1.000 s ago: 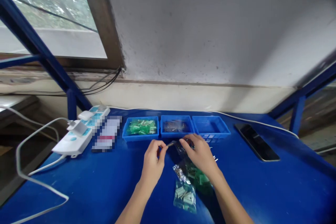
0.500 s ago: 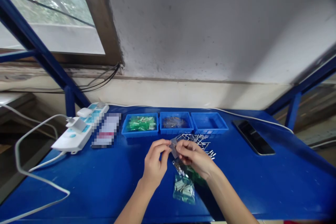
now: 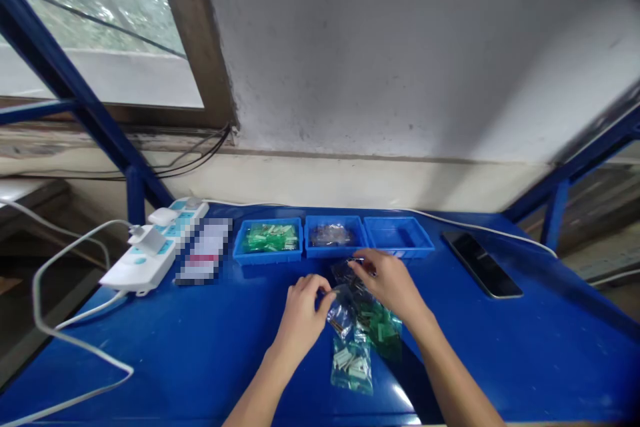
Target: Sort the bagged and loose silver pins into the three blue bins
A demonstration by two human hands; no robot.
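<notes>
My left hand (image 3: pixel 306 310) pinches the upper edge of a small clear plastic bag (image 3: pixel 341 315) with a few thin brownish pieces at its bottom. Farther up the table, my right hand (image 3: pixel 387 278) has thumb and fingers closed around silver metal pins (image 3: pixel 357 259); the hand hides much of what lies beneath it. Close below are a green plastic packet (image 3: pixel 384 330) and a clear packet of white cylindrical pieces (image 3: pixel 351 365), both lying on the blue table.
Along the back stand three blue bins: one with green packets (image 3: pixel 270 238), one with clear packets (image 3: pixel 331 235), and one with no contents visible (image 3: pixel 397 235). A dark phone (image 3: pixel 481 265) lies right, a blurred-out phone-like item (image 3: pixel 204 250) and white power strip (image 3: pixel 145 260) left.
My hands have moved apart. The clear bag, earlier held between both, is now lower in my left hand, while my right hand has moved up to the metal pins.
</notes>
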